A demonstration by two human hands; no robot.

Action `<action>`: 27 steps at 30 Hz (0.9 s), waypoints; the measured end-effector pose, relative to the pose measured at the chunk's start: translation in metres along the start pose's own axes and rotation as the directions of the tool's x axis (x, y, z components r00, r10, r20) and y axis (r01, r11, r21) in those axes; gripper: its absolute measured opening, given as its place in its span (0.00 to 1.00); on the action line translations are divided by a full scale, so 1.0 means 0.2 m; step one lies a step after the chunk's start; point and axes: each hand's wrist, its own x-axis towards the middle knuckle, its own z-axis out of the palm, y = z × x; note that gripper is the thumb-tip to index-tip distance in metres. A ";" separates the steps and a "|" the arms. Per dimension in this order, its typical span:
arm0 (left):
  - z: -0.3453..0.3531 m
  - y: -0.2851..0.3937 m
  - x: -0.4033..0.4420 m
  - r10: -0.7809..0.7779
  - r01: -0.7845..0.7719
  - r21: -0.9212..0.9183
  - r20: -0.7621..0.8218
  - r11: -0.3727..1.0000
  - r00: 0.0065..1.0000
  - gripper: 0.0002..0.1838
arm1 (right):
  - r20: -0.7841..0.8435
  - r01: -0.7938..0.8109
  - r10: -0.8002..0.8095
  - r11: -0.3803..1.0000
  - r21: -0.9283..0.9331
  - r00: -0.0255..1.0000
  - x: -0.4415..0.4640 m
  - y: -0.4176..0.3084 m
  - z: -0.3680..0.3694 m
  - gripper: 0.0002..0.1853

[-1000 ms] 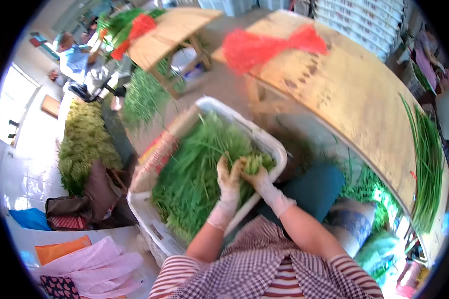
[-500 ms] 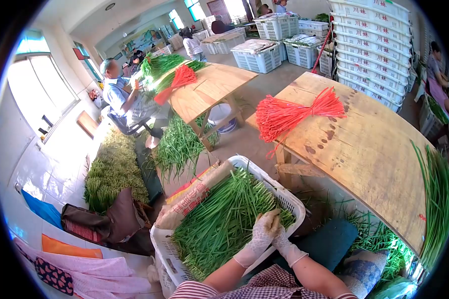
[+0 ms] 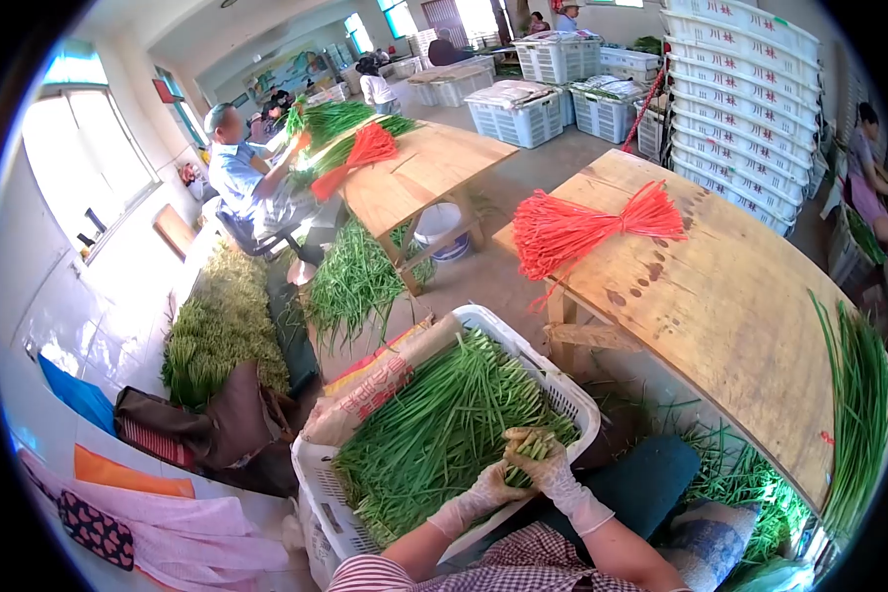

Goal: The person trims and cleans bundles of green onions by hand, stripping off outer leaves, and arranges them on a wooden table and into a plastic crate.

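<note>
Both my hands wear thin whitish gloves and meet over the near right corner of a white plastic crate (image 3: pixel 479 316). In my right hand (image 3: pixel 551 472), closed fingers hold a small bunch of chives (image 3: pixel 531 444), its pale cut ends facing up. My left hand (image 3: pixel 493 490) is just left of it, lower down, its fingers curled against the same bunch and partly hidden. Loose chives (image 3: pixel 434 434) fill the crate below, leaves toward the left and pale ends along the right side. A printed sack (image 3: pixel 370 390) lines the crate's left side.
To the right stands a wooden table (image 3: pixel 720 316) with a bundle of red ties (image 3: pixel 597 227) and a tied bunch of chives (image 3: pixel 853 414). Another person (image 3: pixel 237 178) sits at a second table (image 3: pixel 434 168). Stacked white crates (image 3: pixel 740 118) rise behind. Chives (image 3: pixel 360 286) lie on the floor.
My hands, close together before, have parted slightly. The left has moved down and left; the right has turned, so the chives' cut ends now show. The view has shifted slightly.
</note>
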 end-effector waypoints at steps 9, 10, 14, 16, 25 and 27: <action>-0.13 -0.17 -0.03 0.377 -0.209 0.433 -0.348 0.877 0.858 0.14 | -0.012 0.386 -0.483 0.715 -0.583 0.876 0.02 -0.54 0.00 0.17; -0.17 -0.32 -0.06 0.130 -0.007 0.275 -0.431 0.961 0.893 0.14 | -0.099 0.456 -0.600 0.695 -0.555 0.794 0.00 -0.77 -0.02 0.17; -0.28 -0.32 -0.08 0.143 0.281 0.538 -0.616 0.795 0.775 0.20 | -0.220 0.887 -0.927 0.360 -0.288 0.304 -0.28 -1.67 -0.07 0.17; -0.27 -0.20 -0.03 0.199 0.240 0.522 -0.650 0.819 0.734 0.22 | -0.032 0.944 -0.991 0.132 -0.302 0.128 -0.34 -1.89 -0.12 0.11; 0.25 0.70 0.07 0.068 -0.070 -0.481 -0.023 0.874 0.997 0.15 | -0.252 0.248 -0.875 0.374 -0.893 0.412 -0.53 -0.98 -0.73 0.11; 0.33 0.76 0.13 0.098 0.068 -0.531 0.278 0.845 0.956 0.21 | -0.145 0.553 -0.939 0.304 -0.776 0.313 -0.61 -0.93 -0.60 0.13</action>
